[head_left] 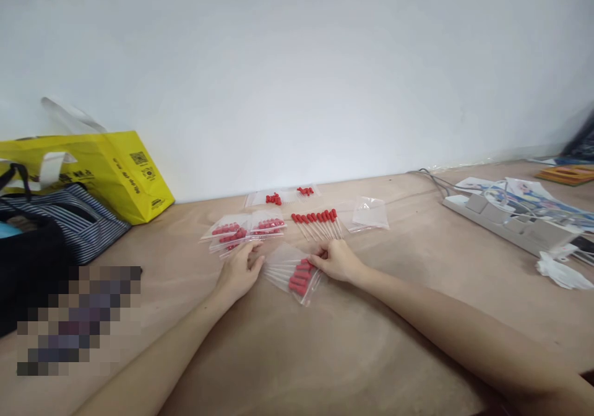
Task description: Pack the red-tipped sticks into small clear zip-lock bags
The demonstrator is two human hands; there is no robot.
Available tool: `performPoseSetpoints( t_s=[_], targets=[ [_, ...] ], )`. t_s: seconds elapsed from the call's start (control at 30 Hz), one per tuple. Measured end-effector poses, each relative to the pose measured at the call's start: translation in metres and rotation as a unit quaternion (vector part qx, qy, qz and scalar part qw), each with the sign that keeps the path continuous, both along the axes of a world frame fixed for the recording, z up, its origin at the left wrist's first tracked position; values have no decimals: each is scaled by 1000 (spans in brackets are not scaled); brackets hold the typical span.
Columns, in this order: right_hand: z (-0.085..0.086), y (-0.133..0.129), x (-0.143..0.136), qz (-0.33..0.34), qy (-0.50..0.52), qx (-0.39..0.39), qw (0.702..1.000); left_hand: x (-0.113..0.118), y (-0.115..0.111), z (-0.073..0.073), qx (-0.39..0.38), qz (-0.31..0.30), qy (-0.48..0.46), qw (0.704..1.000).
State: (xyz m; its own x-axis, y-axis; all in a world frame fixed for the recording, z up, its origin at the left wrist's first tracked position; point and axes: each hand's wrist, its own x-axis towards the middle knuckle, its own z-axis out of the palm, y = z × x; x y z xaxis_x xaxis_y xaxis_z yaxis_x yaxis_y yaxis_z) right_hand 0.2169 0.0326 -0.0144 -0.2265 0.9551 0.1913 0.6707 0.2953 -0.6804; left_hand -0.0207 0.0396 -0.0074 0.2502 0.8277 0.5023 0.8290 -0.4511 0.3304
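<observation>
A clear zip bag (281, 261) holding several red-tipped sticks lies on the table between my hands, its red tips toward the lower right. My left hand (240, 272) is beside the bag's left end, fingers curled with a gap between thumb and forefinger. With fingers closed, my right hand (337, 261) pinches the bag's upper right edge near the red tips. Just beyond it, loose red-tipped sticks (315, 218) lie fanned in a row. Filled bags (232, 233) overlap beyond my left hand. Flat clear bags (370, 213) lie to the right of the loose sticks.
Further back lie bags with small red pieces (273, 199). At left stand a yellow bag (134, 174) and a striped bag (88, 221). A power strip (505, 227), crumpled plastic (562, 272) and printed sheets (533, 196) are on the right. A wall rises behind the table (278, 366).
</observation>
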Motion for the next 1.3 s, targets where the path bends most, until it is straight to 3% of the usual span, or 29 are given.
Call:
performPoseSetpoints(
  t_s=[0.1, 0.17, 0.3, 0.47, 0.57, 0.63, 0.73, 0.87, 1.0, 1.1, 1.3],
  targets=[
    [0, -6, -2, -35, -42, 28, 998, 12, -15, 4, 8, -39, 5, 999],
    [0, -8, 2, -35, -64, 47, 996, 22, -29, 5, -26, -86, 29, 996],
    [0, -11, 24, 74, -16, 50, 996, 34, -47, 4, -69, -145, 50, 986],
    [1, -17, 47, 195, 37, 21, 980, 30, -35, 2, -67, -167, 54, 982],
    [-2, -19, 45, 203, 36, 25, 978, 28, -36, 7, -33, -160, 23, 986],
    [-5, -21, 42, 194, 25, 43, 980, 29, -43, 10, -15, -201, 26, 979],
    [-11, -23, 38, 180, -35, 139, 973, 30, -53, 10, 11, -256, 67, 964],
    [-16, -22, 38, 181, -160, 300, 923, 27, -51, 5, 100, -260, 145, 949],
    [-13, -14, 36, 206, -253, 403, 855, 19, -39, 3, 172, -287, 211, 918],
    [-11, -7, 31, 247, -279, 442, 816, 13, -33, 2, 161, -287, 214, 920],
    [-14, -1, 29, 279, -260, 482, 789, 0, -22, -1, 151, -294, 213, 920]
  ],
)
